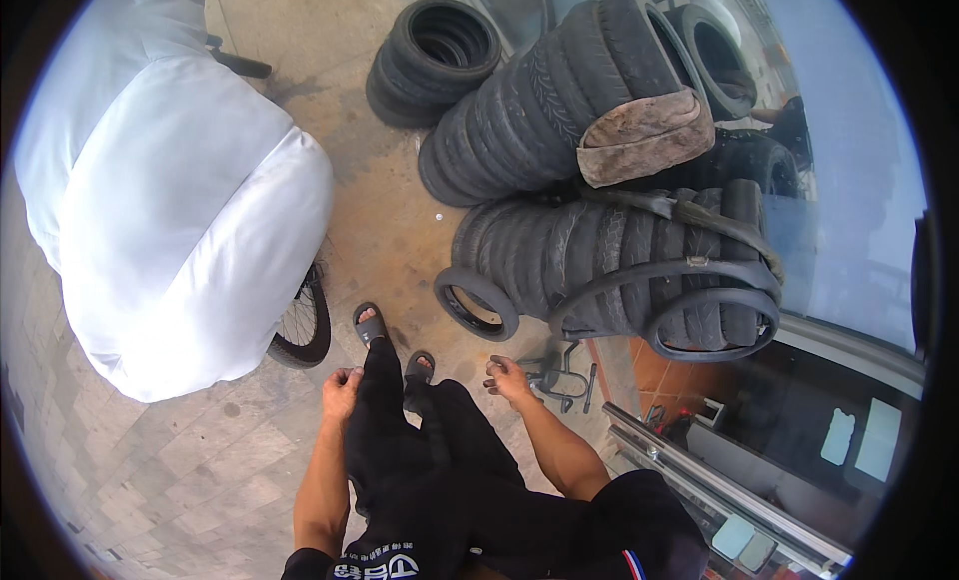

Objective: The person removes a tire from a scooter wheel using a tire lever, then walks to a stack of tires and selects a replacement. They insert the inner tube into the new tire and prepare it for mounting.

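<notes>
My left hand [342, 392] hangs beside my left thigh, its fingers curled together, with nothing visible in it. My right hand [507, 378] is held out to the right of my legs, fingers bent but apart, and it holds nothing. Some fingertips look dark. Nearest to the right hand is a small dark metal stand or frame [567, 382] on the ground. Beyond that hand a single small tyre [477, 303] leans at the foot of a tyre stack [539, 250]. Neither hand touches any of these things.
Two tall tyre stacks stand at the right, the farther one [509, 110] topped by a dirty brown cloth-like pad [644, 135]. A shorter tyre stack [400, 65] is behind. Left is a bulky white cover [190, 220] with a wheel [310, 325] below. A metal-railed doorway [699, 480] lies lower right.
</notes>
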`<state>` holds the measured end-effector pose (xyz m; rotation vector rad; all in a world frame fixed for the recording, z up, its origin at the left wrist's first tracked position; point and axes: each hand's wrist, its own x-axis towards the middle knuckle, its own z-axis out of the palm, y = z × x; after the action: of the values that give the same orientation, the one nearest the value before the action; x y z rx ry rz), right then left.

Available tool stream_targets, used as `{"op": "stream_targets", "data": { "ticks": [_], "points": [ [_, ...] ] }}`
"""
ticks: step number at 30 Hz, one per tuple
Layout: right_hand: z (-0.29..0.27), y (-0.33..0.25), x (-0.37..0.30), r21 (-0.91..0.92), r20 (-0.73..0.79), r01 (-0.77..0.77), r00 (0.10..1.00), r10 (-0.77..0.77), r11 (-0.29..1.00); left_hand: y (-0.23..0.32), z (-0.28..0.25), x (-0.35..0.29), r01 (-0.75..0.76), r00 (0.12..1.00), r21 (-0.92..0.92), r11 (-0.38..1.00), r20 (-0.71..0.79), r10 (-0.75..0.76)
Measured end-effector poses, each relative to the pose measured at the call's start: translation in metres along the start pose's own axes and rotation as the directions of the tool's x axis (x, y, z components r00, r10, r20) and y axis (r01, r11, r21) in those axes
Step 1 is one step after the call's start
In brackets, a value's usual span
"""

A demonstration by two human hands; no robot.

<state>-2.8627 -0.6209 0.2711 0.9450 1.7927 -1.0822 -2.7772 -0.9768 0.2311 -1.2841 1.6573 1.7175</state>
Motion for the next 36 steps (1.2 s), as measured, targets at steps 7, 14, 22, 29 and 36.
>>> {"op": "stream_targets", "data": {
  "ticks": [7,14,22,29,36],
  "points": [
    [-0.013,0.000,-0.023,-0.008,-0.030,-0.021,0.999,0.021,1.000,0.033,0.011,0.007,-0.034,0.979,0.235,0.971,0.204,-0.016],
    [-0.037,-0.009,-0.034,-0.032,-0.064,-0.031,0.998,0.029,0.999,0.068,0.037,-0.006,-0.249,0.923,0.442,0.862,0.378,0.073],
    [-0.064,-0.046,-0.009,-0.038,-0.086,-0.019,0.996,0.016,0.999,0.146,0.056,0.004,-0.323,0.891,0.496,0.806,0.446,0.082],
    [-0.096,-0.105,0.020,0.062,-0.144,0.107,0.985,-0.098,0.992,0.219,0.084,0.031,-0.374,0.856,0.380,0.846,0.493,0.157],
    [-0.110,-0.097,0.000,0.115,-0.214,0.050,0.977,-0.024,0.992,0.240,0.101,0.047,-0.444,0.809,0.353,0.823,0.554,0.198]
  ]
}}
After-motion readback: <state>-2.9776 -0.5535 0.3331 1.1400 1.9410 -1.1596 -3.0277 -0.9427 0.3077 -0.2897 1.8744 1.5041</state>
